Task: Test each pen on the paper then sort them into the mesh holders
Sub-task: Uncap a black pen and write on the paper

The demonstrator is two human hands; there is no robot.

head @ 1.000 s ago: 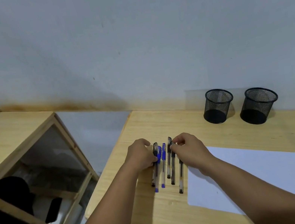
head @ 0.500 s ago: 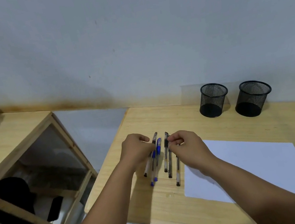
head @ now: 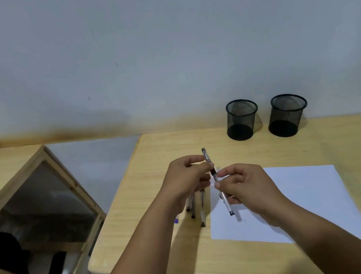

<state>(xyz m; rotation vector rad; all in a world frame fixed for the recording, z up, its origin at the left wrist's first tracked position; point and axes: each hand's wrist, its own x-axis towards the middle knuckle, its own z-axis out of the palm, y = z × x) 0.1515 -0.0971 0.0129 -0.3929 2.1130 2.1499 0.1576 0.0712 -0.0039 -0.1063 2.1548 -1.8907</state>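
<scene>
A black pen is lifted above the wooden desk, tilted with its capped end pointing away. My left hand pinches its cap end and my right hand grips its barrel. Several more pens lie in a row on the desk, partly hidden under my left hand. A white sheet of paper lies flat to the right of them. Two black mesh holders, the left one and the right one, stand at the back of the desk by the wall.
A lower wooden table with an open frame stands to the left, across a gap. The wall runs close behind the holders. The desk's left edge lies just beside the pens.
Both hands have lifted one black pen off the row and now hold it between them above the desk. The view has tilted slightly.
</scene>
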